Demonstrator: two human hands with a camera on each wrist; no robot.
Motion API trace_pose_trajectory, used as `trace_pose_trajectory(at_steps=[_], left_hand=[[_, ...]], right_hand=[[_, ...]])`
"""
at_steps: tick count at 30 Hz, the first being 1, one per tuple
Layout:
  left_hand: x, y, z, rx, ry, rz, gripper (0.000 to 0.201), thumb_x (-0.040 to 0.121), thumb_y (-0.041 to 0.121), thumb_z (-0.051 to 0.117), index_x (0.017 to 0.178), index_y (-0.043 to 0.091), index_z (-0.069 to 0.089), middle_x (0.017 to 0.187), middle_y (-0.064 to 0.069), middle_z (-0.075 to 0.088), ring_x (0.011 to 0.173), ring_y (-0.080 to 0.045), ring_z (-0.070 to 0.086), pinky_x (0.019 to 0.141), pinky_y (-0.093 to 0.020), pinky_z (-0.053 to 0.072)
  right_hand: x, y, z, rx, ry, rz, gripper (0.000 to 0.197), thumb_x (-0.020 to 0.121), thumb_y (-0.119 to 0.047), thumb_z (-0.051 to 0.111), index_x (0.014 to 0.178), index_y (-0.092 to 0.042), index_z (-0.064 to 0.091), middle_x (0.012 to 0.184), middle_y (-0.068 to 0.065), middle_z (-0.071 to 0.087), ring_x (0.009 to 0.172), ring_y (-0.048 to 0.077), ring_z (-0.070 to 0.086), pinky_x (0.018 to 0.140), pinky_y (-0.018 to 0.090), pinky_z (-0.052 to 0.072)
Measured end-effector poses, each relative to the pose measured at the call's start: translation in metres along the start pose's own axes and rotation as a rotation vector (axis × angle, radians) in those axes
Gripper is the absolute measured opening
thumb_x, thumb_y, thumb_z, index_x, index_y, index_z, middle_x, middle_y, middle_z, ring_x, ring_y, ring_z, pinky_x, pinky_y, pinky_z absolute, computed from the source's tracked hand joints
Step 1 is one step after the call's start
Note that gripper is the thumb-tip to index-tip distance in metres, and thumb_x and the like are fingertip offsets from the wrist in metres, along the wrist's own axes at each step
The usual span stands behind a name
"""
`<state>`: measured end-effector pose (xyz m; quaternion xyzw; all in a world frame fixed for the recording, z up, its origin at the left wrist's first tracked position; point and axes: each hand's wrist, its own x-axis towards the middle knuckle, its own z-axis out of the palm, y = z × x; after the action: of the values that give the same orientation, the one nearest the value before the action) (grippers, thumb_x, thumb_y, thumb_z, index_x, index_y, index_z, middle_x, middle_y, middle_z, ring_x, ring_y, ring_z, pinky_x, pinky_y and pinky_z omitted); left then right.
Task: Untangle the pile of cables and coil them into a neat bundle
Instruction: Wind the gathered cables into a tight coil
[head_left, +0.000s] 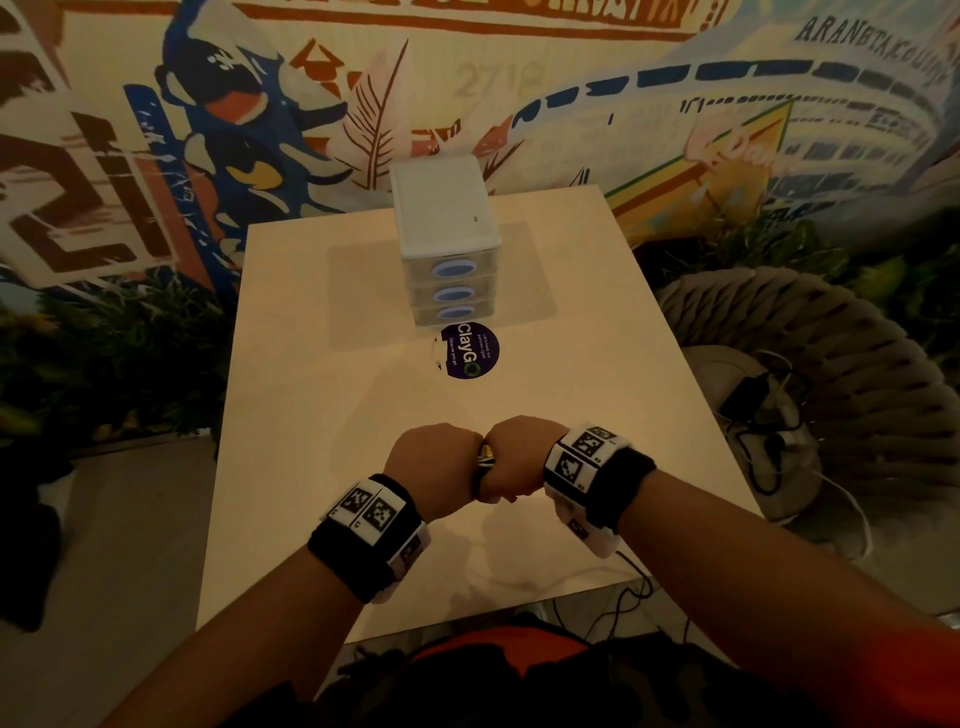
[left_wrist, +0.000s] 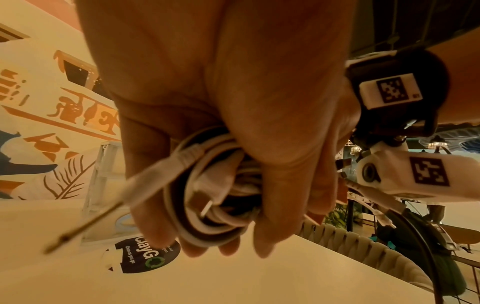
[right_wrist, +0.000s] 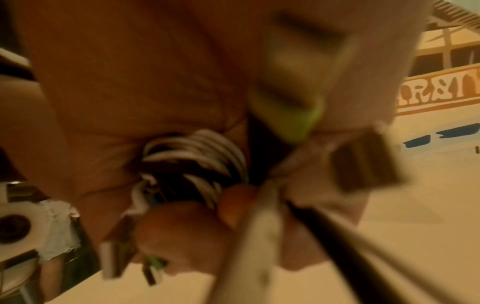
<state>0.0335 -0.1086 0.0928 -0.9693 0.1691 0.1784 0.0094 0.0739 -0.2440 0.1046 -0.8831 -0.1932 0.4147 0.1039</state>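
Left hand: the left hand is fisted above the near half of the table, fingers curled tight round the cable bundle.
Right hand: the right hand is pressed knuckle to knuckle against the left one, its fingers wrapped round the same coils.
Cable bundle: white loops are packed between both palms, held off the tabletop; only a sliver shows from above, in the gap between the fists.
Loose ends: a white plug with a thin metal tip juts from the left grip; blurred connector ends hang below the right fist.
Table: a small white drawer unit stands at the far end, a round dark sticker just before it.
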Motion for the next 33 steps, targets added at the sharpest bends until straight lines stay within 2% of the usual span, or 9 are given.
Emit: trace_pose_trajectory(at_steps=[6,10,13,17,20,22,25,27,33], left_hand=[[-0.006,-0.014,0.004,-0.174,0.175,-0.015,0.074,0.084,0.055,0.069,0.148,0.036,0.037,0.123,0.007,0.068,0.105,-0.018,0.067,0.077,-0.029,0.05],[-0.011,-0.033,0.01,-0.429,0.203,-0.103,0.097,0.078,0.073,0.067,0.156,0.042,0.018,0.131,0.01,0.063,0.101,-0.013,0.067,0.084,-0.031,0.055],[-0.012,-0.041,0.017,-0.703,0.125,-0.165,0.103,0.068,0.085,0.065,0.153,0.047,0.021,0.119,0.019,0.064,0.089,0.0,0.065,0.083,-0.031,0.057],[-0.012,-0.037,0.024,-1.069,0.089,-0.117,0.084,0.063,0.086,0.065,0.136,0.056,0.035,0.122,0.015,0.067,0.098,-0.001,0.067,0.09,-0.034,0.057],[-0.011,-0.029,0.018,-1.204,0.086,0.015,0.098,0.064,0.092,0.06,0.141,0.033,0.049,0.126,0.01,0.066,0.106,-0.013,0.067,0.092,-0.052,0.057],[-0.01,-0.022,0.013,-1.285,0.122,0.134,0.085,0.074,0.086,0.059,0.135,0.027,0.058,0.128,0.001,0.066,0.113,-0.024,0.066,0.094,-0.057,0.054],[-0.012,-0.011,-0.001,-1.434,0.228,0.225,0.062,0.086,0.07,0.061,0.139,0.039,0.055,0.144,-0.006,0.056,0.131,-0.023,0.057,0.104,-0.043,0.051],[-0.013,-0.008,-0.008,-1.567,0.27,0.248,0.068,0.088,0.056,0.068,0.144,0.022,0.05,0.141,-0.007,0.06,0.131,-0.024,0.057,0.1,-0.036,0.052],[-0.013,-0.009,-0.026,-1.719,0.377,0.238,0.019,0.09,0.007,0.069,0.109,0.005,0.069,0.121,-0.012,0.073,0.121,-0.029,0.065,0.096,-0.04,0.055]], right_hand=[[-0.002,0.012,-0.008,0.117,-0.006,0.005,0.02,0.078,-0.035,0.069,0.073,-0.016,0.074,0.072,0.003,0.072,0.066,0.017,0.062,0.068,0.031,0.053],[-0.01,0.034,-0.019,0.355,0.073,0.009,0.019,0.076,-0.033,0.072,0.075,-0.015,0.073,0.071,0.004,0.071,0.06,0.017,0.056,0.06,0.03,0.049],[-0.013,0.042,-0.025,0.52,0.138,-0.014,0.014,0.074,-0.028,0.074,0.068,-0.017,0.067,0.064,0.001,0.066,0.056,0.018,0.049,0.052,0.025,0.04],[-0.016,0.038,-0.029,0.723,0.168,-0.112,0.026,0.063,-0.029,0.072,0.08,-0.01,0.068,0.067,0.008,0.061,0.053,0.018,0.045,0.05,0.026,0.037],[-0.021,0.03,-0.027,0.836,0.105,-0.237,0.025,0.067,-0.021,0.07,0.085,-0.005,0.067,0.065,0.005,0.06,0.048,0.012,0.044,0.047,0.023,0.035],[-0.025,0.022,-0.025,0.855,0.037,-0.317,0.013,0.069,-0.019,0.067,0.08,-0.011,0.067,0.061,0.0,0.06,0.05,0.014,0.044,0.046,0.021,0.034],[-0.027,0.011,-0.019,0.838,-0.067,-0.356,0.015,0.071,-0.017,0.067,0.084,-0.009,0.063,0.059,-0.004,0.063,0.051,0.013,0.045,0.045,0.02,0.035],[-0.027,0.005,-0.016,0.862,-0.125,-0.374,0.011,0.073,-0.016,0.068,0.079,-0.01,0.062,0.06,-0.003,0.063,0.053,0.015,0.046,0.047,0.022,0.036],[-0.028,0.002,-0.019,0.859,-0.065,-0.435,0.01,0.085,-0.018,0.078,0.087,-0.023,0.07,0.079,0.007,0.067,0.071,0.029,0.058,0.062,0.035,0.052]])
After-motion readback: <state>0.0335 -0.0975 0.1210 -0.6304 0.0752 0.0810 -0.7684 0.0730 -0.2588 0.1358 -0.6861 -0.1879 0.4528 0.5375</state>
